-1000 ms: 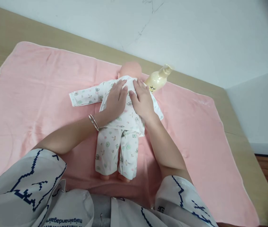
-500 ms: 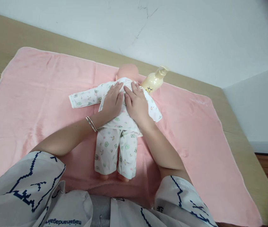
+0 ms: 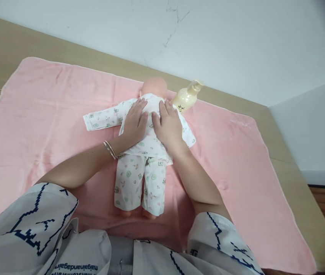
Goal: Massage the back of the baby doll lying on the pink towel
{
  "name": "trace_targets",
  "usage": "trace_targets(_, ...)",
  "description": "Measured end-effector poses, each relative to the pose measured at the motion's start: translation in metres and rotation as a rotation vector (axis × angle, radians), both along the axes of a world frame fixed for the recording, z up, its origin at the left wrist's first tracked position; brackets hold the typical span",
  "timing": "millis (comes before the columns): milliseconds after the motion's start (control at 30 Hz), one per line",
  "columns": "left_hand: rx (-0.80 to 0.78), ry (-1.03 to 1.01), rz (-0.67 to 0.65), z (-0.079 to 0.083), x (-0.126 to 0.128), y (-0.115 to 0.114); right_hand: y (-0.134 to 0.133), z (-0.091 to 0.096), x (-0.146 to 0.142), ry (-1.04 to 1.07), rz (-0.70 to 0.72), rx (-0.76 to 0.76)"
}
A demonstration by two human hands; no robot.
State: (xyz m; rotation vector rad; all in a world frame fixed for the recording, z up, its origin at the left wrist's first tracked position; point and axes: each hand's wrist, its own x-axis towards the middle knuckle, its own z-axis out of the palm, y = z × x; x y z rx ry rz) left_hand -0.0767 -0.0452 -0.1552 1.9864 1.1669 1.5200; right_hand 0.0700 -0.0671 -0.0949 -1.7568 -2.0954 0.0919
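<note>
A baby doll (image 3: 153, 87) lies face down, its head toward the wall and its feet toward me. It wears a white printed long-sleeved top (image 3: 148, 147) and matching trousers (image 3: 128, 183). Flat on the left side of its upper back rests my left hand (image 3: 135, 121), fingers stretched out. My right hand (image 3: 168, 124) lies open on the right side of the back, its thumb apart from the fingers. A strip of the top shows between the two hands. Neither hand grips anything. The doll's left-side sleeve stretches out sideways; the right one points down and outward.
A pink blanket (image 3: 231, 183) is spread under the doll on a wooden table (image 3: 291, 179). Just right of the doll's head is a pale yellow pump bottle (image 3: 186, 97). A white wall (image 3: 237, 49) runs along the table's far side.
My right hand has shifted slightly outward to the right, and its fingers are closer together. The gap between my hands is a little wider. The doll stays in place.
</note>
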Motion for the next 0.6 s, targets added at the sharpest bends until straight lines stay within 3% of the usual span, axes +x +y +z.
trace_targets(67, 0.007, -0.008, -0.014, 0.0, -0.001, 0.0, -0.016, 0.001, -0.014, -0.061, -0.017, 0.009)
trace_targets(133, 0.018, 0.002, -0.007, 0.001, -0.002, -0.002, -0.024, 0.002, -0.022, -0.112, 0.124, -0.003)
trace_targets(233, 0.024, 0.045, 0.066, 0.004, 0.0, -0.005, -0.012, 0.003, -0.015, -0.103, 0.296, -0.035)
trace_targets(367, -0.027, 0.13, 0.161, 0.008, 0.003, -0.009, 0.007, 0.002, 0.003, -0.003, 0.105, -0.019)
trace_targets(467, -0.063, 0.186, 0.196, 0.011, 0.005, -0.01, -0.004, 0.004, -0.004, -0.031, -0.048, 0.022)
trace_targets(600, -0.103, 0.256, 0.168, 0.013, 0.006, -0.009, -0.023, 0.005, -0.017, -0.07, -0.067, 0.045)
